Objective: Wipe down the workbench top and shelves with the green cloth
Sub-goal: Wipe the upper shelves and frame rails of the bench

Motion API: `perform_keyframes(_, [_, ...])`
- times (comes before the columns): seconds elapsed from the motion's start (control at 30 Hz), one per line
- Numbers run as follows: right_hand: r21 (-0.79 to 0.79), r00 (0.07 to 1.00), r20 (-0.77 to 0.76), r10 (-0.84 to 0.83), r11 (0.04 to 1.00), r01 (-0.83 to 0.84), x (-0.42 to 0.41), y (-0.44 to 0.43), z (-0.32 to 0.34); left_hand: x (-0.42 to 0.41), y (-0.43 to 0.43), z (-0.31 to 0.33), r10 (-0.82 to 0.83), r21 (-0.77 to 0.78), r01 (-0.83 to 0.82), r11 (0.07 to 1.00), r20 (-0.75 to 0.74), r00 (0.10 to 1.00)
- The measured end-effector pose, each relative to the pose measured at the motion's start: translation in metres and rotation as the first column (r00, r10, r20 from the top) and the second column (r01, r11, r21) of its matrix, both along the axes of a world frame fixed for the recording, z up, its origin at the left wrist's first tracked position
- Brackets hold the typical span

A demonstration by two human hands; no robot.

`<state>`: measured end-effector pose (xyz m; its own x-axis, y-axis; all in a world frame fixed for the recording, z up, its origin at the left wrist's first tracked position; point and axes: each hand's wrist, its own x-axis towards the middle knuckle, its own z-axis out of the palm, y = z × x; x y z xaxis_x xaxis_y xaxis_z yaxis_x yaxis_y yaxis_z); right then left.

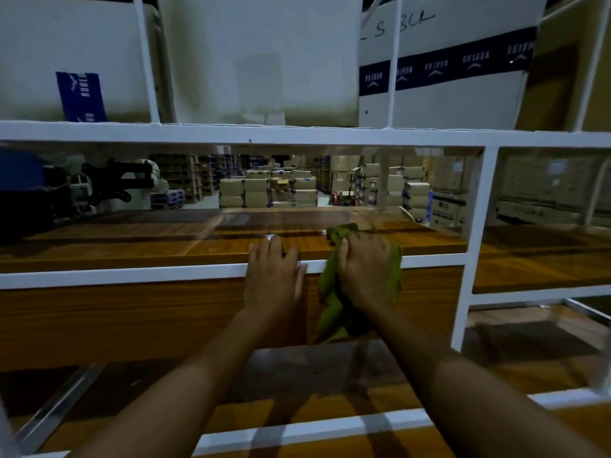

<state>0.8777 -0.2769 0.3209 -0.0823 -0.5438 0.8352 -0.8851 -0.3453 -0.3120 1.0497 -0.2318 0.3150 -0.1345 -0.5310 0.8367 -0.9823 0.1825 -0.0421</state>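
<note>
The green cloth hangs bunched over the front edge of a wooden shelf framed in white metal. My right hand grips the cloth, with part of the cloth on the shelf top and the rest draped below the white rail. Just left of it, my left hand lies flat on the shelf's front edge with its fingers over the white rail, apart from the cloth. The workbench top is the darker wooden surface below my forearms.
Large white bags and a carton with dark printed tape fill the upper shelf. A black metal bracket sits at the shelf's far left. A white upright post stands right of my hands. Stacked cartons show beyond.
</note>
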Motion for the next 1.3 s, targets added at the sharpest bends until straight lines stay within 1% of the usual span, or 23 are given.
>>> perform_keyframes(0.03, [-0.035,0.999,-0.021,0.044,0.998,-0.045,-0.005,-0.002,-0.009,0.000,-0.002,0.001,0.001,-0.011,-0.001,1.000,-0.009,1.000])
perform_keyframes(0.13, [-0.032,0.977,-0.190,0.092,0.995,-0.100,-0.033,-0.013,-0.020,-0.001,-0.006,0.002,0.002,-0.039,-0.003,0.999,-0.016,1.000])
perform_keyframes(0.2, [-0.045,0.978,-0.200,0.063,0.996,-0.073,-0.055,-0.018,-0.020,-0.001,-0.009,0.003,-0.006,-0.057,0.004,0.998,-0.026,1.000])
perform_keyframes(0.3, [-0.111,0.991,-0.127,0.030,0.993,-0.045,-0.091,-0.026,-0.020,-0.001,-0.012,0.002,-0.007,-0.077,0.004,0.997,-0.033,0.999])
perform_keyframes(0.37, [-0.128,0.999,-0.052,0.010,0.992,-0.017,-0.104,-0.028,-0.018,-0.001,-0.015,0.001,-0.004,-0.087,0.001,0.996,-0.030,1.000])
perform_keyframes(0.47, [-0.076,0.984,0.166,-0.069,0.994,0.082,-0.076,-0.032,-0.017,0.000,-0.019,-0.002,0.013,-0.119,-0.016,0.993,-0.027,1.000])
perform_keyframes(0.5, [-0.064,0.979,0.186,-0.078,0.994,0.092,-0.058,-0.032,-0.018,0.001,-0.021,-0.003,0.016,-0.133,-0.020,0.991,-0.034,0.999])
perform_keyframes(0.57, [-0.090,0.993,0.115,-0.036,0.995,0.047,-0.026,-0.031,-0.025,0.001,-0.024,-0.006,0.008,-0.161,-0.016,0.987,-0.049,0.999])
perform_keyframes(0.63, [-0.118,0.999,0.011,0.054,0.992,-0.052,-0.014,-0.027,-0.029,0.000,-0.024,-0.007,-0.025,-0.187,0.014,0.982,-0.059,0.998])
perform_keyframes(0.7, [-0.109,0.987,-0.110,0.119,0.985,-0.131,-0.027,-0.026,-0.026,0.001,-0.024,-0.008,-0.056,-0.193,0.043,0.980,-0.065,0.996])
perform_keyframes(0.73, [-0.108,0.975,-0.178,0.135,0.982,-0.156,-0.040,-0.026,-0.026,0.001,-0.024,-0.008,-0.063,-0.184,0.049,0.982,-0.067,0.996])
perform_keyframes(0.77, [-0.110,0.966,-0.216,0.142,0.980,-0.168,-0.057,-0.027,-0.026,0.001,-0.023,-0.008,-0.060,-0.168,0.048,0.985,-0.067,0.996])
perform_keyframes(0.83, [-0.108,0.978,-0.164,0.131,0.983,-0.150,-0.093,-0.030,-0.023,0.001,-0.020,-0.008,-0.041,-0.140,0.031,0.990,-0.064,0.997])
perform_keyframes(0.93, [-0.095,0.999,-0.034,0.029,0.995,-0.032,-0.128,-0.034,-0.014,0.000,-0.017,-0.008,-0.031,-0.131,0.022,0.991,-0.062,0.998])
perform_keyframes(1.0, [-0.031,0.996,0.007,-0.085,0.996,0.085,-0.124,-0.036,0.002,-0.001,-0.018,-0.008,-0.024,-0.127,0.016,0.992,-0.067,0.997])
perform_keyframes(1.03, [0.048,0.991,-0.006,-0.130,0.990,0.130,-0.117,-0.036,0.012,-0.002,-0.019,-0.008,-0.021,-0.129,0.011,0.992,-0.072,0.997])
perform_keyframes(1.07, [0.145,0.988,-0.054,-0.143,0.978,0.149,-0.109,-0.039,0.022,-0.002,-0.019,-0.008,-0.017,-0.132,0.007,0.991,-0.079,0.997])
perform_keyframes(1.13, [0.335,0.976,-0.200,-0.090,0.930,0.155,-0.093,-0.044,0.041,-0.003,-0.019,-0.008,-0.012,-0.141,0.000,0.990,-0.084,0.996])
perform_keyframes(1.2, [0.526,0.960,-0.278,0.010,0.838,0.144,-0.075,-0.045,0.058,-0.005,-0.018,-0.007,-0.003,-0.142,-0.009,0.990,-0.083,0.997])
perform_keyframes(1.23, [0.586,0.954,-0.294,0.066,0.801,0.125,-0.065,-0.046,0.062,-0.006,-0.017,-0.007,0.007,-0.133,-0.019,0.991,-0.085,0.996])
perform_keyframes(1.27, [0.607,0.941,-0.314,0.124,0.789,0.098,-0.057,-0.045,0.064,-0.006,-0.017,-0.006,0.020,-0.119,-0.030,0.992,-0.086,0.996])
perform_keyframes(1.3, [0.586,0.920,-0.349,0.180,0.808,0.065,-0.051,-0.044,0.063,-0.006,-0.016,-0.005,0.031,-0.108,-0.040,0.993,-0.086,0.996])
